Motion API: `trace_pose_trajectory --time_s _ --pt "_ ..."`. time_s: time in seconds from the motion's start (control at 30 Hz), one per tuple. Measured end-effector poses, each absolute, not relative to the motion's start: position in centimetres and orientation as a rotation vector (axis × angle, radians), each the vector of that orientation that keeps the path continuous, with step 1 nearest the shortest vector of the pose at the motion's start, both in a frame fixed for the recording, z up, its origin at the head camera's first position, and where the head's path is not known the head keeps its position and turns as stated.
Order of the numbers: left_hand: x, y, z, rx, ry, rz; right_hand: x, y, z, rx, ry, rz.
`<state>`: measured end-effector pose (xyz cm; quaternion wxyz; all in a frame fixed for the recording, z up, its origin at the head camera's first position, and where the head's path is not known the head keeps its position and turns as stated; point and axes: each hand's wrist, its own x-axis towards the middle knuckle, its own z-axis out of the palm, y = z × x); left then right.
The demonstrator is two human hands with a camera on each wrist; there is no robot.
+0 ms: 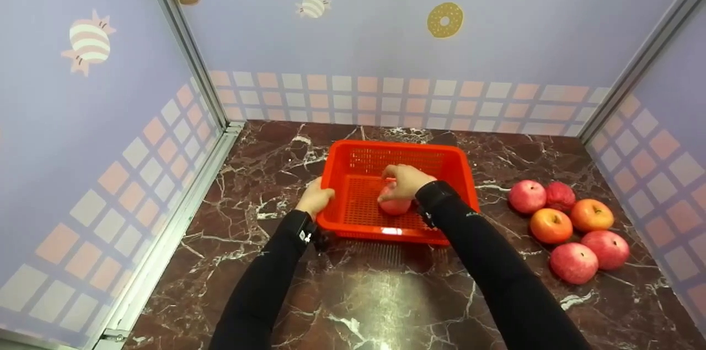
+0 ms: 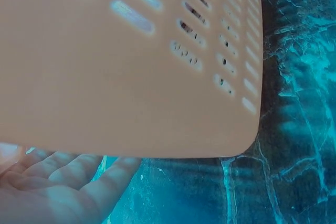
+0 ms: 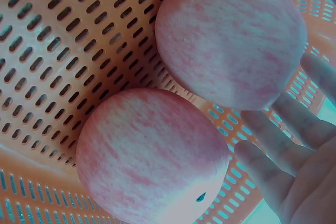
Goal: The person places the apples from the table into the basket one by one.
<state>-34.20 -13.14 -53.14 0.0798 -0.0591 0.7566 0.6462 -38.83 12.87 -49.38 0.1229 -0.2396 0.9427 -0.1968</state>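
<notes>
A red plastic basket (image 1: 353, 231) with slotted walls stands on the table. My left hand (image 1: 314, 199) grips its left rim, thumb over the edge; in the left wrist view the fingers lie along the outside of the basket wall (image 2: 121, 98). Inside the basket, my right hand (image 1: 407, 181) holds a pinkish-red apple (image 1: 394, 206) low over the basket floor, fingers curved on one side and thumb on the other. The right wrist view shows that apple (image 3: 231, 40) at the fingertips. Beside it sits a second apple (image 3: 152, 156), mostly hidden by the hand in the head view.
To the right of the basket lies a group of fruit: several red apples (image 1: 573, 263) and two orange-yellow ones (image 1: 551, 226). The dark marbled table (image 1: 353, 295) is bounded by patterned panels (image 1: 375, 36) at the back and both sides.
</notes>
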Motion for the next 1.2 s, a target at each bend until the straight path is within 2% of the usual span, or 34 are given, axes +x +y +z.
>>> trace_pose_trajectory --time_s 0.6,1.2 --pt "-34.2 -13.3 -53.0 -0.159 2.281 1.911 -38.2 14.5 -47.0 -0.645 2.804 -0.721" --pt "-34.3 -13.1 -53.2 -0.153 2.293 1.910 -39.3 19.1 -45.5 -0.515 2.955 -1.012"
